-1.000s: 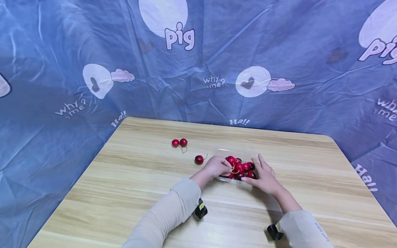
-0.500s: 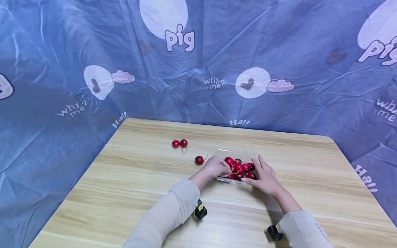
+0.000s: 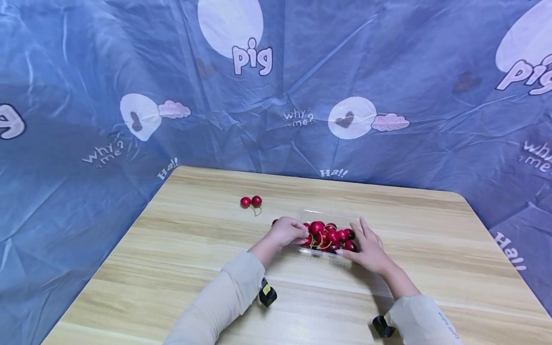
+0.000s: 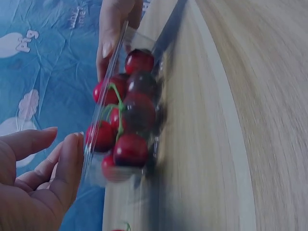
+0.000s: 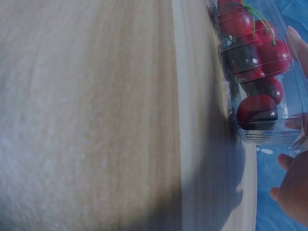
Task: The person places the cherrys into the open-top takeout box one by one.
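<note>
A clear plastic box [image 3: 308, 214] holds several red cherries [image 3: 332, 236] with green stems. Close to the box's left end is my left hand [image 3: 288, 232]; in the left wrist view its thumb and fingers [image 4: 67, 159] are apart with nothing between them, the fingertips near or touching the box wall. My right hand [image 3: 366, 247] holds the box's right end, thumb at the near side and fingers toward the far side. Through the box wall in the right wrist view, dark red cherries [image 5: 257, 112] show. A single cherry [image 3: 274, 222] is mostly hidden behind my left hand.
Two cherries [image 3: 251, 201] with joined stems lie on the wooden table [image 3: 194, 239], left of the box and farther back. Behind the table hangs a blue printed cloth [image 3: 258, 120]. Each wrist carries a black camera [image 3: 268, 293].
My left hand has drawn back leftward from over the cherries, letting go of a cherry stem, and now covers most of the lone cherry. My right hand stays on the box.
</note>
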`<state>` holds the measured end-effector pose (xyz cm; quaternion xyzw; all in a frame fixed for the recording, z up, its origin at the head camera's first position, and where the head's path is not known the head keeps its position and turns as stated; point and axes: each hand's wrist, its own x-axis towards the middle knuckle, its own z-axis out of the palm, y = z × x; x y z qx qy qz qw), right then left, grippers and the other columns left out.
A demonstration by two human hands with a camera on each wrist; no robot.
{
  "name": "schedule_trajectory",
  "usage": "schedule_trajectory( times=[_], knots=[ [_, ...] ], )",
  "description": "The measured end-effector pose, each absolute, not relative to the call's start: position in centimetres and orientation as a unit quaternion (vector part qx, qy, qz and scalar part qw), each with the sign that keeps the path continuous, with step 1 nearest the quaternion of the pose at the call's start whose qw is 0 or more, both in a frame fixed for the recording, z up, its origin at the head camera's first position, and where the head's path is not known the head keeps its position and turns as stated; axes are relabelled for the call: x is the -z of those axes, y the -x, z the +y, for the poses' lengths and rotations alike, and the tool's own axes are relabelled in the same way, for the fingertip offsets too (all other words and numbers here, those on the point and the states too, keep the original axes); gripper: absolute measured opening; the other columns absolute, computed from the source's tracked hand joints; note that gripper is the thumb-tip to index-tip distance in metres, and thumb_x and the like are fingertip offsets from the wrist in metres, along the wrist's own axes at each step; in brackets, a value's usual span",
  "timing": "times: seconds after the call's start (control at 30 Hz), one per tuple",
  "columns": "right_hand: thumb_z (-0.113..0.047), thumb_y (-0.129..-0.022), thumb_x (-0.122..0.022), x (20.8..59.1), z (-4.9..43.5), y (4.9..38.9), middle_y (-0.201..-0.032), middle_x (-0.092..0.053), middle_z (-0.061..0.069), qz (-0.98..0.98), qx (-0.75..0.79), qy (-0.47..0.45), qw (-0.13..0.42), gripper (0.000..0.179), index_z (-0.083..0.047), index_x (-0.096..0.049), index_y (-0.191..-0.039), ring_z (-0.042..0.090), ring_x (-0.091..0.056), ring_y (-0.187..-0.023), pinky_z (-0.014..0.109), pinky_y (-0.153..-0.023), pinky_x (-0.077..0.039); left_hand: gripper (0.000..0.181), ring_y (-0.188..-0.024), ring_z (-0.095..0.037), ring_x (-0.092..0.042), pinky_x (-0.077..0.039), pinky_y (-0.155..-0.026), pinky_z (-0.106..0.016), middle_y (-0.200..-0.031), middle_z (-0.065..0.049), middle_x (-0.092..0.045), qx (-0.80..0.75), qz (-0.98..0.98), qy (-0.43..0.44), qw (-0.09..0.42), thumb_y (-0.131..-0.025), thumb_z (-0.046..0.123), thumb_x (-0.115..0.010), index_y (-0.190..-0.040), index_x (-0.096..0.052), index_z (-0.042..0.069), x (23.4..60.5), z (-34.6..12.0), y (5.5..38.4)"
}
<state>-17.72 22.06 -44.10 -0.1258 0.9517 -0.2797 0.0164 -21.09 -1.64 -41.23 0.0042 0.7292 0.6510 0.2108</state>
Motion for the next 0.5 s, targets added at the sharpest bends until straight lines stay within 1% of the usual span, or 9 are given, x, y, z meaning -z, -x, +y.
schedule_trajectory(
  times=[0.1, 0.17, 0.23, 0.37, 0.5],
  knots=[
    [-0.046, -0.071, -0.064, 44.1, 22.1, 17.7, -0.138, -0.002, 0.028, 0.952, 0.279, 0.126, 0.015, 0.088, 0.004, -0.024, -0.132, 0.052, -0.008, -0.118, 0.064, -0.094, -0.006, 0.013, -0.068, -0.021, -0.062, -0.054, -0.064, -0.025, -0.094, -0.014, -0.06, -0.66, 0.723, 0.001, 0.205, -0.075, -0.006, -0.06, -0.087, -0.061, -0.011, 41.4, -2.5, 21.3],
    [-0.046, -0.071, -0.063, 44.1, 22.1, 17.7, -0.138, -0.002, 0.028, 0.952, 0.278, 0.126, 0.015, 0.088, 0.004, -0.024, -0.132, 0.052, -0.008, -0.118, 0.064, -0.094, -0.006, 0.014, -0.071, -0.022, -0.062, -0.054, -0.066, -0.026, -0.097, -0.015, -0.059, -0.66, 0.724, 0.0, 0.2, -0.075, -0.005, -0.06, -0.088, -0.061, -0.011, 41.4, -3.0, 21.4],
    [-0.046, -0.071, -0.063, 44.2, 22.1, 17.7, -0.138, -0.002, 0.028, 0.952, 0.279, 0.126, 0.015, 0.088, 0.004, -0.024, -0.132, 0.052, -0.008, -0.118, 0.064, -0.094, -0.006, 0.015, -0.069, -0.02, -0.062, -0.053, -0.067, -0.027, -0.094, -0.015, -0.06, -0.66, 0.726, 0.004, 0.195, -0.076, -0.004, -0.059, -0.089, -0.06, -0.011, 41.5, -3.5, 21.5],
    [-0.046, -0.071, -0.063, 44.3, 22.1, 17.7, -0.138, -0.001, 0.028, 0.952, 0.279, 0.127, 0.014, 0.088, 0.003, -0.024, -0.133, 0.052, -0.008, -0.118, 0.064, -0.093, -0.006, 0.017, -0.065, -0.016, -0.06, -0.053, -0.069, -0.029, -0.08, -0.013, -0.061, -0.664, 0.724, 0.013, 0.189, -0.077, -0.004, -0.059, -0.092, -0.058, -0.012, 41.9, -4.7, 21.9],
    [-0.047, -0.071, -0.063, 44.4, 22.1, 17.7, -0.138, -0.001, 0.028, 0.951, 0.28, 0.127, 0.014, 0.089, 0.003, -0.023, -0.133, 0.052, -0.007, -0.118, 0.064, -0.093, -0.005, 0.02, -0.071, -0.024, -0.061, -0.053, -0.068, -0.029, -0.079, -0.015, -0.061, -0.669, 0.72, 0.025, 0.182, -0.078, -0.003, -0.058, -0.095, -0.056, -0.013, 42.1, -5.9, 22.2]
  ],
)
